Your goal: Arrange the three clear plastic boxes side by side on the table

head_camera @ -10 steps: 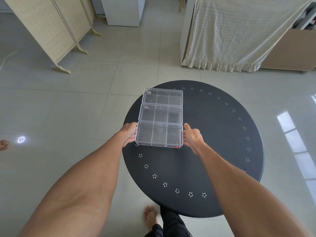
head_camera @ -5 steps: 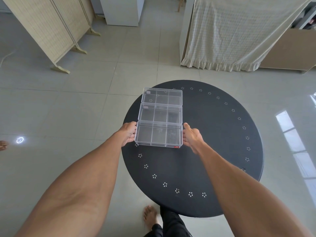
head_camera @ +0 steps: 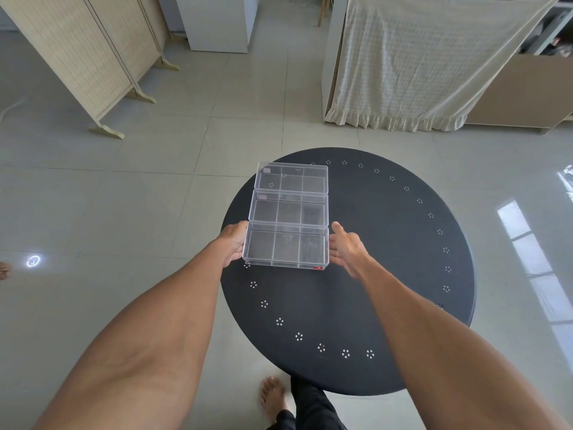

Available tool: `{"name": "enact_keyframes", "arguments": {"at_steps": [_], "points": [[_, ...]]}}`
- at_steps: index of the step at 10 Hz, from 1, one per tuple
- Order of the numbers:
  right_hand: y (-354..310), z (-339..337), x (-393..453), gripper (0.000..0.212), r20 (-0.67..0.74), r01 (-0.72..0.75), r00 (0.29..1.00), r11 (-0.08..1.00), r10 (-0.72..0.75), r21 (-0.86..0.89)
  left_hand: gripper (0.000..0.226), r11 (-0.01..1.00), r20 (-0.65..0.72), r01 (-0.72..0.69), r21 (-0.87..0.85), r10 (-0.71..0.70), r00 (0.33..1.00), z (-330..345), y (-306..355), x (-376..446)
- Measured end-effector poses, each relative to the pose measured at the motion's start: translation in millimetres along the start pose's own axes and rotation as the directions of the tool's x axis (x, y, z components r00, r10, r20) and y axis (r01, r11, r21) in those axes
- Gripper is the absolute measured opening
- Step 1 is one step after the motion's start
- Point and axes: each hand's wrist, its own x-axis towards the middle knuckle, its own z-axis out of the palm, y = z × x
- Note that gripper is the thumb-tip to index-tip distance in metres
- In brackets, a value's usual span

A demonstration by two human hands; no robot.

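Note:
Three clear plastic boxes with dividers lie in a touching row on the round black table [head_camera: 387, 274], running away from me. The far box [head_camera: 291, 178] sits near the table's back-left edge, the middle box [head_camera: 288, 209] lies right behind the nearest box [head_camera: 285, 246]. My left hand [head_camera: 234, 243] presses against the nearest box's left end, fingers curled on its wall. At that box's right end is my right hand [head_camera: 347, 249], palm toward it, fingers spread and just off the wall.
The table's left rim lies right under my left hand. A folding screen [head_camera: 77, 57] stands on the tiled floor at the back left, and a cloth-covered shelf [head_camera: 418, 63] at the back right. My bare foot [head_camera: 273, 398] shows below the table.
My right hand has loosened and drawn slightly off the nearest box's right end. The three boxes and my left hand have stayed in place.

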Motion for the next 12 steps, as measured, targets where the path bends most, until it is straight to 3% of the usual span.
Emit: {"name": "enact_keyframes", "arguments": {"at_steps": [7, 8, 9, 10, 11, 12], "points": [[-3, 1, -7, 0.072, -0.014, 0.013, 1.0, 1.0, -0.013, 0.008, 0.031, 1.0, 0.004, 0.022, 0.009, -0.022, 1.0, -1, 2, -2], [-5, 2, -11, 0.072, -0.03, 0.009, 1.0, 1.0, -0.009, -0.017, 0.043, 1.0, -0.033, -0.001, 0.032, 0.002, 0.999, -2, 2, -6], [-7, -1, -10, 0.08, -0.064, 0.001, 0.998, 0.996, -0.006, -0.086, 0.05, 0.983, -0.21, -0.031, 0.182, 0.069, 0.975, 1, 5, -7], [-14, -7, -12, 0.064, -0.092, 0.051, 0.993, 0.979, -0.07, -0.197, 0.034, 0.945, -0.298, -0.119, 0.305, 0.213, 0.93, 15, 15, -20], [-30, -13, -35, 0.041, -0.127, 0.114, 0.978, 0.929, -0.168, -0.352, 0.033, 0.901, -0.259, -0.248, 0.357, 0.35, 0.9, 36, 21, -32], [-32, -28, -40, 0.03, -0.132, 0.188, 0.95, 0.856, -0.283, -0.481, 0.047, 0.878, -0.225, -0.317, 0.359, 0.411, 0.883, 67, 23, -33]]}}
